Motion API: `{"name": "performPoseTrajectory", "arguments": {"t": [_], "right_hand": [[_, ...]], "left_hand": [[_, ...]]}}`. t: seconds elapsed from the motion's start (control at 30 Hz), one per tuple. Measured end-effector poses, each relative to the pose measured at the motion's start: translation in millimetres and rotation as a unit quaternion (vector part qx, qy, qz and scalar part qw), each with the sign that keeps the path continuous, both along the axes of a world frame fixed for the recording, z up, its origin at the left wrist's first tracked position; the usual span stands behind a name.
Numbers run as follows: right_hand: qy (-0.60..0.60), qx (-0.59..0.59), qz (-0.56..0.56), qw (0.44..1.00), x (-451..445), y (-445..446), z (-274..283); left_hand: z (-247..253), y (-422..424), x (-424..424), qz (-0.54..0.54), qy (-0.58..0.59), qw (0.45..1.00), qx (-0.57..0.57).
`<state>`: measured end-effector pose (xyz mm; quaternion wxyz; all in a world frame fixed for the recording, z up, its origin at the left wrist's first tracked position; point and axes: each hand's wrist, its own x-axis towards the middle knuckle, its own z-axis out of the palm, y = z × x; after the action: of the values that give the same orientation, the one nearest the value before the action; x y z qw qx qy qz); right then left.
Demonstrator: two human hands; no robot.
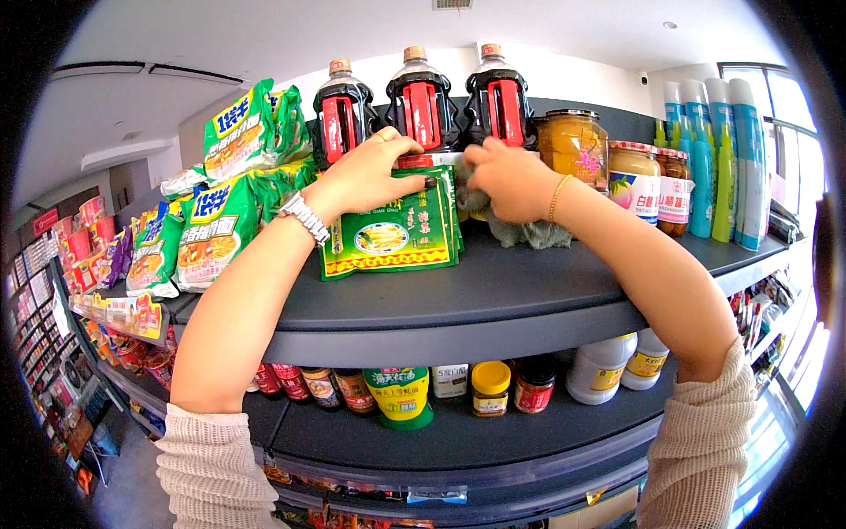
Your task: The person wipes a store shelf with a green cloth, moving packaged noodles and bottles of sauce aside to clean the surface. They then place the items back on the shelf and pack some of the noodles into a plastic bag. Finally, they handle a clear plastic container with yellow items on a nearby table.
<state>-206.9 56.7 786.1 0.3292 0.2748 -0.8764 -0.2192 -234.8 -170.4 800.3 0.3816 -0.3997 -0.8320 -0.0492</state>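
Green pickled-vegetable packets [390, 241] stand in a stack on the dark top shelf [423, 301], with my left hand [370, 172] over their upper edge, thumb in front and fingers behind. My right hand [509, 178] is closed around part of a grey cloth [529, 231], which rests on the shelf to the right of the packets. Behind both hands stand large dark sauce bottles with red labels [423, 112].
Green instant noodle bags [218, 225] fill the left. Fruit jars [575, 152] and tall blue-and-white spray cans [747, 165] stand at the right. The shelf below holds a squat green-and-yellow sauce bottle [400, 397], a yellow-lidded jar [490, 387] and white jugs [600, 370].
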Motion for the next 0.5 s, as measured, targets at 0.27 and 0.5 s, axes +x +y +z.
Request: {"name": "performPoseTrajectory", "arguments": {"t": [0.27,0.5], "right_hand": [[-0.032,0.012,0.055,0.998,-9.6,7.0,-6.3],[0.178,-0.032,0.085,0.980,-10.1,8.9,1.6]], "left_hand": [[2.9,4.9,3.4,0.004,-0.035,0.999,0.002],[0.6,-0.3,-2.4,-0.002,0.004,1.000,-0.003]]}}
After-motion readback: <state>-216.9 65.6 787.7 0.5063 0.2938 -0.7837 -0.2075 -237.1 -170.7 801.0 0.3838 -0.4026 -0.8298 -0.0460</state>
